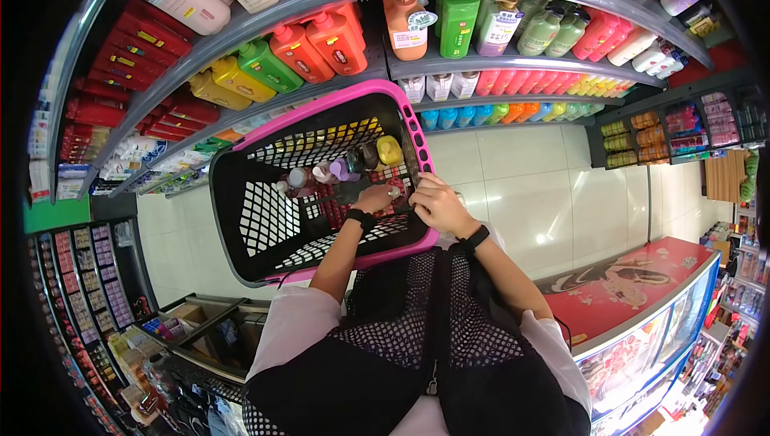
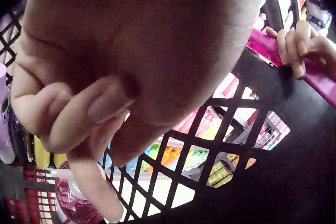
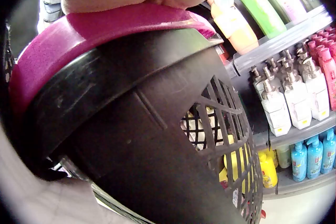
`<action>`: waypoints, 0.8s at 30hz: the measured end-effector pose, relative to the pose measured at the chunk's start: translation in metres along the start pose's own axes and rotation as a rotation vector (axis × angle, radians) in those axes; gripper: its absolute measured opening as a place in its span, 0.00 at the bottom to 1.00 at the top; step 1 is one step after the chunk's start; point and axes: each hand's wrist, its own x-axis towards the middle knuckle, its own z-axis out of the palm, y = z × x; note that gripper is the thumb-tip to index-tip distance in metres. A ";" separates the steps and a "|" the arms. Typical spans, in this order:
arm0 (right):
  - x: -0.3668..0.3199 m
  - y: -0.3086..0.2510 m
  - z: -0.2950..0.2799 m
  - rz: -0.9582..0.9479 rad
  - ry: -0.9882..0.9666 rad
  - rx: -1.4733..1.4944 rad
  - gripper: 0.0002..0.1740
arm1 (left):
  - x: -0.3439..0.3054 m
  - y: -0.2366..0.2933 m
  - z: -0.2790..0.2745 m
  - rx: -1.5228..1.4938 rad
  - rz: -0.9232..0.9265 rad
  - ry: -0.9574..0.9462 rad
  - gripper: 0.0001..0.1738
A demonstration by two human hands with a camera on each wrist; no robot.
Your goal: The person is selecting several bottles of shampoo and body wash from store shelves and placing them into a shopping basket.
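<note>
A black shopping basket (image 1: 233,227) with a pink rim (image 1: 321,105) stands before the shelves. Inside it, my left hand (image 1: 374,198) reaches down beside a clear pink bottle (image 2: 79,203). In the left wrist view the index finger is extended over the bottle's pale neck, while the other fingers bend loosely. My right hand (image 1: 441,205) grips the pink rim at the basket's right end, its fingers hooked over the edge. Along the far inner side are a yellow bottle (image 1: 390,151), a purple-topped bottle (image 1: 341,170) and several others.
Shelves of shampoo and soap bottles (image 1: 337,41) rise just behind the basket. A red-topped freezer (image 1: 626,283) stands at the lower right, a dark bin (image 1: 216,328) at the lower left. Pale floor tiles (image 1: 521,211) stretch to the right, towards another display rack (image 1: 682,125).
</note>
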 end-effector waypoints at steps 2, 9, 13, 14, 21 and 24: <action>0.001 0.000 -0.001 -0.002 0.000 0.000 0.01 | 0.004 0.001 0.003 0.006 -0.009 -0.061 0.24; -0.001 0.000 0.001 -0.003 0.013 0.000 0.01 | 0.049 -0.022 0.054 -0.035 0.027 -0.236 0.50; -0.001 0.000 0.001 -0.002 0.019 -0.008 0.02 | 0.023 0.012 0.044 -0.005 -0.078 -0.209 0.57; -0.001 0.000 0.001 -0.002 0.018 -0.007 0.02 | 0.037 0.002 0.056 0.014 -0.069 -0.242 0.57; 0.000 0.001 0.001 -0.003 0.020 -0.001 0.01 | 0.038 0.001 0.058 0.154 -0.012 -0.148 0.50; 0.001 0.001 0.000 -0.004 0.014 -0.001 0.01 | 0.016 0.008 0.025 0.291 0.127 0.080 0.41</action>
